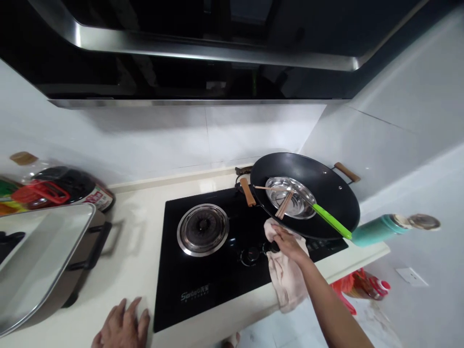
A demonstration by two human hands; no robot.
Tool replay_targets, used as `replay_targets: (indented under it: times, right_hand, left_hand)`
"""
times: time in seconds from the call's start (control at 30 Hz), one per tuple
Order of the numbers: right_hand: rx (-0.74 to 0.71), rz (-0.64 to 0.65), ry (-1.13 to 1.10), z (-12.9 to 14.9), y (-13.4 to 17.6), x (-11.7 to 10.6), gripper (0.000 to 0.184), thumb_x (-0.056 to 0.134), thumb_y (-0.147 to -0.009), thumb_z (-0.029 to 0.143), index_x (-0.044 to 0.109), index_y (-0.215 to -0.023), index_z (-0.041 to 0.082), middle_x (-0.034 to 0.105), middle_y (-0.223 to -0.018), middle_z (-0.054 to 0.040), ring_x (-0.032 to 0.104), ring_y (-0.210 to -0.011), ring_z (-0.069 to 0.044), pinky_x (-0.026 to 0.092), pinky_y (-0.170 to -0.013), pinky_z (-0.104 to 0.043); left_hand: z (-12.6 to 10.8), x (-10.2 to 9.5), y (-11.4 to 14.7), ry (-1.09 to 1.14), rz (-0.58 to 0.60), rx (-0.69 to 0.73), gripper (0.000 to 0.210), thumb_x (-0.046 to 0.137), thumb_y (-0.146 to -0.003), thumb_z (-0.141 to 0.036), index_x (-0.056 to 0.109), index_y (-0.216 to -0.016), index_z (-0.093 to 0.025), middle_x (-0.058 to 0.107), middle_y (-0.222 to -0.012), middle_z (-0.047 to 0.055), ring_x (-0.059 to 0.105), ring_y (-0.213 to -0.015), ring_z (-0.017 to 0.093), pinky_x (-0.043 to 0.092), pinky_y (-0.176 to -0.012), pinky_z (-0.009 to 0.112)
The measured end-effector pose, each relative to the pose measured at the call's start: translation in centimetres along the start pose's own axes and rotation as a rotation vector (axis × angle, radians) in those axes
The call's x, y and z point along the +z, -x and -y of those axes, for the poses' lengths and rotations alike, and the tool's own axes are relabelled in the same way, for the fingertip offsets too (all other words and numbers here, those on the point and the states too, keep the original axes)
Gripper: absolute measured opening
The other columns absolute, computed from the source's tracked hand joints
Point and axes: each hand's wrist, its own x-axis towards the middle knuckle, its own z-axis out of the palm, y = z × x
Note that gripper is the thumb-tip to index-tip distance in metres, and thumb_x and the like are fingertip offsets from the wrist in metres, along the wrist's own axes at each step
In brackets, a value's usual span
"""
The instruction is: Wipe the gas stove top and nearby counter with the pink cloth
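Observation:
My right hand [289,243] grips a pale pink cloth [288,280] against the black glass cooktop [213,285], close under the wok's near rim. Part of the cloth hangs over the counter's front edge. A control knob [251,254] sits just left of it. The big black wok [337,193] covers the right burner and holds a shiny steel bowl [277,183], wooden chopsticks [283,205] and a utensil with a green handle [331,221]. On the left, the burner [203,225] with its metal ring is uncovered. My left hand [123,326] rests on the counter, fingers apart, holding nothing.
An electric pan [81,246] with black handles stands at the left, with a dark sauce bottle [87,188] behind it. A teal flask [377,230] with its lid tipped back is right of the wok. Overhead hangs a black range hood [203,79].

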Motion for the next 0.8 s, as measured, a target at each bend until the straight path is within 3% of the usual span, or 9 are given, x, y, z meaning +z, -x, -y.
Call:
replay_targets:
  times: [0.1,0.27,0.37,0.5,0.63,0.8]
  right_hand:
    - [-0.138,0.065,0.002,2.6,-1.3,0.2,0.055,0.031,-0.098,0.031,0.061,-0.143,0.022,0.061,-0.150,-0.0082,0.051,-0.142,-0.023,0.030,-0.124,-0.044]
    - [-0.338,0.191,0.024,4.3,0.0,0.1,0.047,0.030,-0.102,0.034,0.077,-0.104,0.027,0.076,-0.116,-0.0040,0.063,-0.123,-0.021,0.018,-0.128,-0.052]
    - [-0.425,0.234,0.057,4.5,1.1,-0.3,0.040,0.037,-0.100,0.029,0.076,-0.092,0.025,0.076,-0.103,-0.0047,0.064,-0.113,-0.021,0.008,-0.129,-0.054]
    - [-0.563,0.319,0.176,4.4,1.7,-0.7,0.022,0.054,-0.090,0.024,0.073,-0.078,0.024,0.071,-0.101,-0.0043,0.060,-0.115,-0.022,0.002,-0.128,-0.060]
    - [-0.489,0.266,0.259,4.1,0.9,-0.7,0.015,0.062,-0.086,0.024,0.074,-0.077,0.023,0.067,-0.114,-0.0062,0.054,-0.122,-0.025,0.017,-0.125,-0.060]
    - [-0.385,0.144,0.224,2.2,-1.3,-0.4,0.026,0.054,-0.095,0.032,0.080,-0.090,0.026,0.068,-0.120,-0.0065,0.056,-0.121,-0.024,0.037,-0.116,-0.044]
  left_hand:
    - [0.0,0.0,0.1,-0.021,-0.015,0.007,0.059,0.024,-0.100,-0.050,0.063,-0.134,-0.020,0.052,-0.151,0.019,0.042,-0.145,0.034,0.031,-0.116,0.059]
    - [-0.1,0.1,0.3,-0.023,-0.047,0.031,0.063,0.021,-0.101,-0.051,0.063,-0.134,-0.018,0.051,-0.150,0.020,0.042,-0.144,0.036,0.033,-0.114,0.060]
    - [0.0,0.1,0.4,-0.019,-0.039,0.027,0.062,0.022,-0.101,-0.051,0.064,-0.134,-0.019,0.052,-0.150,0.020,0.042,-0.144,0.035,0.033,-0.114,0.059]
    - [0.0,0.0,0.4,-0.029,-0.035,0.032,0.063,0.021,-0.102,-0.051,0.064,-0.134,-0.018,0.052,-0.150,0.019,0.042,-0.144,0.035,0.034,-0.114,0.057]
    - [-0.1,-0.2,0.5,-0.040,-0.016,0.032,0.059,0.024,-0.101,-0.049,0.064,-0.134,-0.019,0.052,-0.150,0.019,0.042,-0.144,0.034,0.034,-0.114,0.058]
    - [-0.2,-0.3,0.4,-0.030,-0.015,0.019,0.061,0.024,-0.101,-0.050,0.065,-0.133,-0.019,0.052,-0.150,0.019,0.041,-0.145,0.035,0.034,-0.114,0.057]
